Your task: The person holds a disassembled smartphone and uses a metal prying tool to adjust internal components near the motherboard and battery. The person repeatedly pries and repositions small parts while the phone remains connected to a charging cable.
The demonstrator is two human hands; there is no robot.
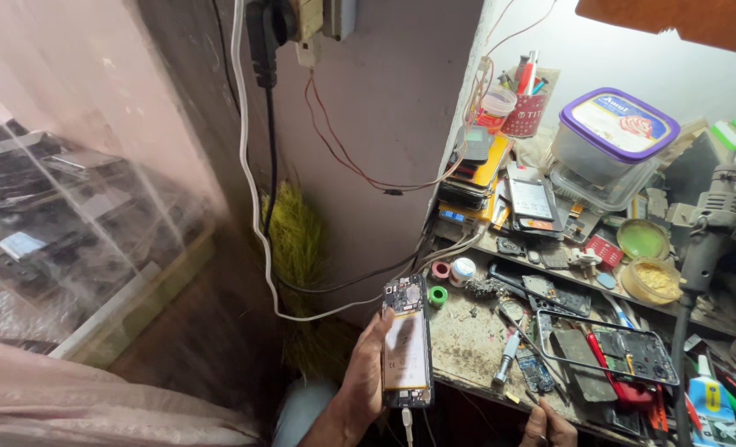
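opened phone held at the edge of a crowded worktop

the left hand holds an opened phone upright, back cover off, its circuit board at the top and a pale battery filling the middle. the thumb lies along the phone's left edge and the fingers wrap behind it, pinching the phone between them. a white cable plugs into the phone's bottom end. the phone hangs just off the front left corner of the worktop. the right hand sits low, to the right of the phone, at the worktop's front edge; only its knuckles show, so i cannot tell how its fingers are set. right of the phone lies a bare phone frame with a red tool across it. small tape rolls stand just above the phone. far right of the phone, a tub with a purple lid rests on clear boxes.
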